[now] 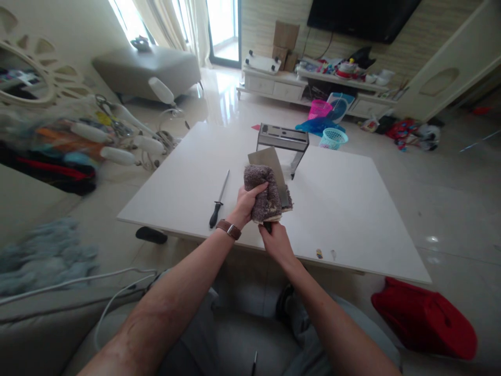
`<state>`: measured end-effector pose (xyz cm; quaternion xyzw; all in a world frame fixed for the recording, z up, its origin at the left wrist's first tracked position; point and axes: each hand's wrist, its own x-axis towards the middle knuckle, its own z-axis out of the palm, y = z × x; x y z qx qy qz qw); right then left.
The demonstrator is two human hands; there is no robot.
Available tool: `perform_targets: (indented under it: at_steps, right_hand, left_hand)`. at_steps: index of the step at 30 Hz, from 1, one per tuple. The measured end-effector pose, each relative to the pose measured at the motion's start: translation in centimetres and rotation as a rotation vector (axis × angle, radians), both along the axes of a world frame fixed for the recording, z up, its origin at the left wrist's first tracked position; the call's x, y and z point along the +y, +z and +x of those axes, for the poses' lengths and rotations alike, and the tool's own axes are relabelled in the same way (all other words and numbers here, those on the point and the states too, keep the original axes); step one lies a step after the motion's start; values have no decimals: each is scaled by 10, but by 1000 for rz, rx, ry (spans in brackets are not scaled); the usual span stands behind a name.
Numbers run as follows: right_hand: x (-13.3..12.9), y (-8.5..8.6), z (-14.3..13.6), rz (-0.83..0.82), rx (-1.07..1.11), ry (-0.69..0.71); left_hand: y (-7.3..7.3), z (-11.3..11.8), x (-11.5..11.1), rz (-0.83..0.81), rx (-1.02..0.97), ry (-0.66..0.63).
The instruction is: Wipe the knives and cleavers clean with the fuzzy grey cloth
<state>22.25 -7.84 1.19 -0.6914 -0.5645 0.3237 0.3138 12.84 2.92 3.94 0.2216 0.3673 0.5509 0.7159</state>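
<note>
My left hand (250, 200) is closed on a folded grey-brown cloth (263, 180), its thumb lying across the front. Behind the cloth stands out the broad metal blade of a cleaver (277, 164), partly covered by it. My right hand (276, 237) grips the cleaver's dark handle (267, 226) just below the cloth. Both hands are above the near part of the white table (344, 209). A sharpening rod (219, 201) with a black handle lies on the table left of my left hand. Past the blade stands a knife block (284, 137) with a slotted top.
Two small items (319, 254) lie by the table's near right edge. Beyond the far edge are a teal basket (333, 138) and a pink basket (320, 108) on the floor. A lamp with white shades (117, 155) stands at the left; a red stool (425, 318) is at the lower right.
</note>
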Motion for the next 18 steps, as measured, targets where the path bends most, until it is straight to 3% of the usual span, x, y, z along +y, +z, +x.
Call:
perform_targets:
  at_steps: [7,14,18]
  right_hand:
    - [-8,-5,-5,-39,-23,45]
    - [-14,-9,-12,-44,-48,142]
    - [-18,-18,-20,-82,-20,164]
  left_hand:
    - [3,-13,17,17,-56,110]
    - [11,-43,38,25,-61,240]
    - [8,-47,38,16,-44,220]
